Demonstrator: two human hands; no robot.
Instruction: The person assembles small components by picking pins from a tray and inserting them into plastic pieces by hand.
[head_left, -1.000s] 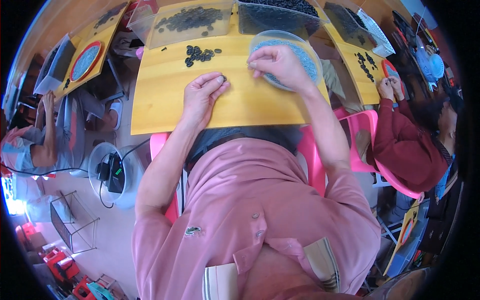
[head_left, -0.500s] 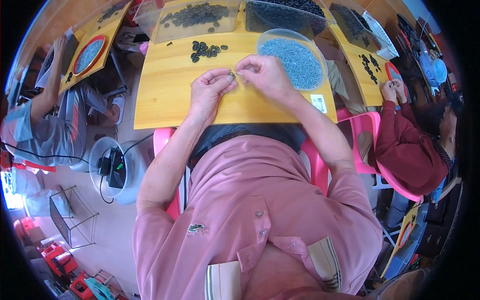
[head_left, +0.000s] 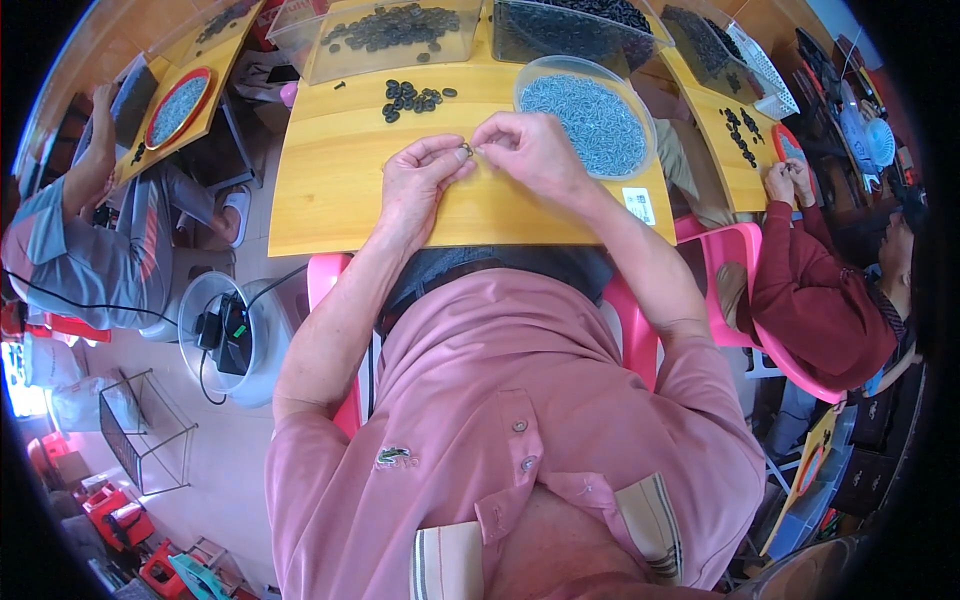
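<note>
Over the near half of the yellow table, my left hand (head_left: 422,182) pinches a small dark round part (head_left: 466,149) between thumb and fingers. My right hand (head_left: 525,150) is closed in a pinch close beside it; whatever its fingertips hold is too small to make out. Just beyond the right hand stands a round clear tub (head_left: 648,140) full of small silvery-blue screws (head_left: 585,120). A loose cluster of black oval parts (head_left: 405,98) lies past the left hand, with one small dark screw-like piece (head_left: 340,86) to its left.
At the table's (head_left: 320,200) far edge stand two clear bins, one with black round parts (head_left: 395,32), the other with darker pieces (head_left: 575,25). A white label (head_left: 638,206) lies at the right corner. Co-workers sit at tables left (head_left: 90,240) and right (head_left: 825,290).
My hands have barely moved and keep their pinch close together. The co-worker at the left has shifted an arm beside their table.
</note>
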